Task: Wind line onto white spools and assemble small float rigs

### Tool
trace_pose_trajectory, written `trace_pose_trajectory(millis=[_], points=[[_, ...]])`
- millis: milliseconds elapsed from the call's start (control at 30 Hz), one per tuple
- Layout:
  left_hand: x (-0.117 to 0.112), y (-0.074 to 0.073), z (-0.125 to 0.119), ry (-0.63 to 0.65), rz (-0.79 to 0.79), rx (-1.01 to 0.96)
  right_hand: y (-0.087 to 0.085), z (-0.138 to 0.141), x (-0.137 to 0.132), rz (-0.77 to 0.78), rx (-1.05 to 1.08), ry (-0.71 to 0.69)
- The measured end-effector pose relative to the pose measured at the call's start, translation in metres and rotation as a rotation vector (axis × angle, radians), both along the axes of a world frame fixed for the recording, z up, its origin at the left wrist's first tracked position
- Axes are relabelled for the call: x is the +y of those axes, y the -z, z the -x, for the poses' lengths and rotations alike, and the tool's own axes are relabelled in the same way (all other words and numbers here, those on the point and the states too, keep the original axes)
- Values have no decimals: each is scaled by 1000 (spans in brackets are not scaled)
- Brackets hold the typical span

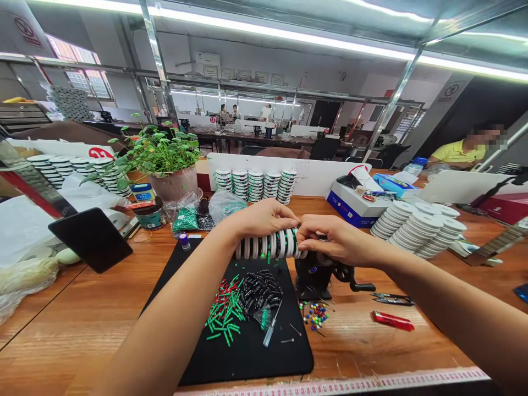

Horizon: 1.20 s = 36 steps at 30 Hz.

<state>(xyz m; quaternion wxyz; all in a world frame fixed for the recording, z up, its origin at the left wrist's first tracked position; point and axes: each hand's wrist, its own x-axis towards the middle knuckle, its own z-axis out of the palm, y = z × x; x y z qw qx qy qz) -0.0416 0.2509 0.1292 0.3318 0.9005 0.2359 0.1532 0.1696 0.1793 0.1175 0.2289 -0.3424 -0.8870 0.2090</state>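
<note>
Left hand [258, 218], right hand [336, 237] hold spools [270, 246] over black mat edge [212, 253]

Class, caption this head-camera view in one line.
Left hand and right hand grip white spools on a black hand crank.

To your left, the white partition [49, 147] carries a red number tag [100, 153] starting with 1, its second digit unclear. Farther back, a similar red tag [212, 119] reads 14. High up, you have a left prohibition sign [27, 30] and a right prohibition sign [451, 91], their wording too small to read.
</note>
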Motion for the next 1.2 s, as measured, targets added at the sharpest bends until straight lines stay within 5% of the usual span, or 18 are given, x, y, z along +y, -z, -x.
trace_pose_trajectory(millis=[333,633,900,1200], points=[[8,0,-2,12,4,42,-10,-3,11,125,-27,-104],[11,2,-5,-6,23,44,-11,-3,4,-38,-111,-121],[6,-5,-6,11,77,24,3,-2,-11,-332,-127,-31],[6,-6,-4,-16,55,44,-19,1,-6,-72,-109,-66]])
